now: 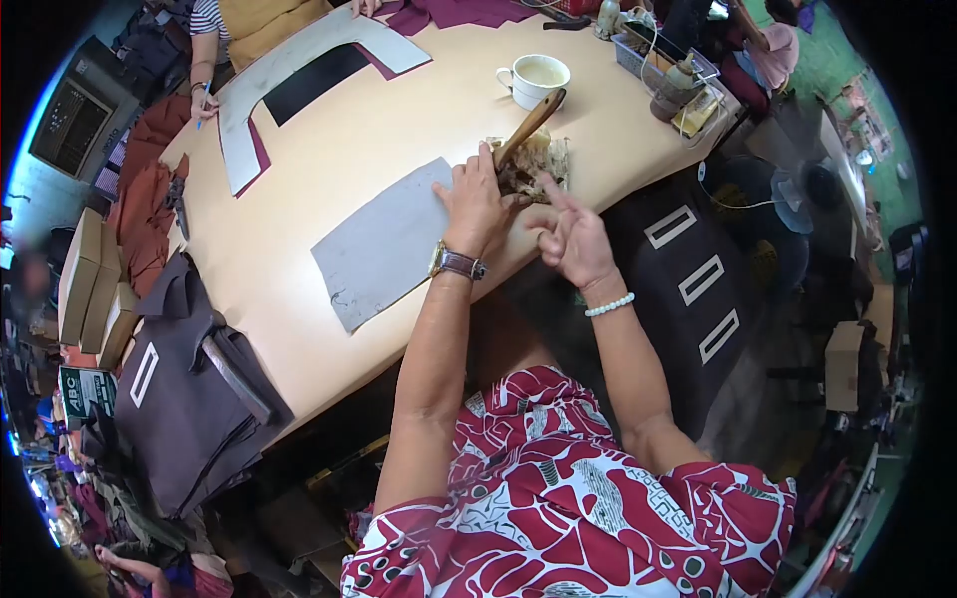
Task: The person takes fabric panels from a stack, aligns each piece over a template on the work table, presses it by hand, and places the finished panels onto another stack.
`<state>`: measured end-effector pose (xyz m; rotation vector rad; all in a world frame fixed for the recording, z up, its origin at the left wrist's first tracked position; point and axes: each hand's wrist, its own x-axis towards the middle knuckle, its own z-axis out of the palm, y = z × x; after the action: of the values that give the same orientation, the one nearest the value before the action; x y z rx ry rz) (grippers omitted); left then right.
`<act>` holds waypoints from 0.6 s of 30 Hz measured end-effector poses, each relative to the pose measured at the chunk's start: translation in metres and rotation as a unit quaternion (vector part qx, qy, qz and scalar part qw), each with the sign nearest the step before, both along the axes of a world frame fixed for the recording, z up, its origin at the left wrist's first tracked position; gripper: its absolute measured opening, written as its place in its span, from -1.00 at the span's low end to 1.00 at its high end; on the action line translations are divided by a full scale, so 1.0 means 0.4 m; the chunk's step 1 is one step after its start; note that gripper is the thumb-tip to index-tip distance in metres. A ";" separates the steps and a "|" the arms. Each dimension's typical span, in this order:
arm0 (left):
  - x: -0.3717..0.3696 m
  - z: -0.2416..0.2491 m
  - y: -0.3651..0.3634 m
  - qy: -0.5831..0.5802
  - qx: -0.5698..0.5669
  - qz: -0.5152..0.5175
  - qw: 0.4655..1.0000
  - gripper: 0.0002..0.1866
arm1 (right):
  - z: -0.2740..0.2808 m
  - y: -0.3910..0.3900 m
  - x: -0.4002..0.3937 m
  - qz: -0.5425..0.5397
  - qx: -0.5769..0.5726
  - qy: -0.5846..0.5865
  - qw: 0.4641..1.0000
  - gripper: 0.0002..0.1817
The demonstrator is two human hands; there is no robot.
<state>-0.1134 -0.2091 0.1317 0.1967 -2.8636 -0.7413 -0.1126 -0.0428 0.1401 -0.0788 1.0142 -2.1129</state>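
Note:
My left hand [473, 204], with a watch on its wrist, has its thumb spread and fingers stretched out. It is over the right end of a grey flat panel [384, 249], against a crusty, glue-caked container [546, 164]. A wooden-handled tool [530, 128] leans up out of that container; its lower end is hidden. My right hand [575, 237], with a beaded bracelet, is just in front of the container at the table edge. Its index finger points out, the other fingers are loosely bent and slightly blurred, and I see nothing held in it.
A white cup [536, 80] stands behind the container. A basket [658, 65] with bottles sits at the far right corner. Across the table, a person's hand [203, 103] holds a pen by a curved pale template [239, 120]. A hammer [234, 369] lies on dark fabric [179, 429] at left.

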 end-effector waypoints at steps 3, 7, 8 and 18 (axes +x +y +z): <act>0.002 0.002 -0.001 -0.006 -0.001 0.002 1.000 0.00 | -0.016 0.031 -0.038 -0.026 -0.139 -0.096 0.985 -0.41; 0.008 0.008 -0.001 -0.009 0.008 0.000 1.000 0.00 | 0.045 0.038 -0.022 -0.116 0.044 0.058 0.991 -0.36; 0.008 0.013 -0.002 0.001 0.015 0.008 1.000 0.00 | 0.062 0.054 -0.038 -0.128 0.067 0.088 0.986 -0.33; 0.016 -0.012 0.006 0.042 0.021 0.017 0.999 -0.06 | 0.055 -0.038 -0.076 0.003 0.315 0.124 0.941 -0.03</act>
<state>-0.1070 -0.2067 0.1269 0.2150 -2.7595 -0.7836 -0.1430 -0.0578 0.1622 -0.0290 1.7941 -1.7037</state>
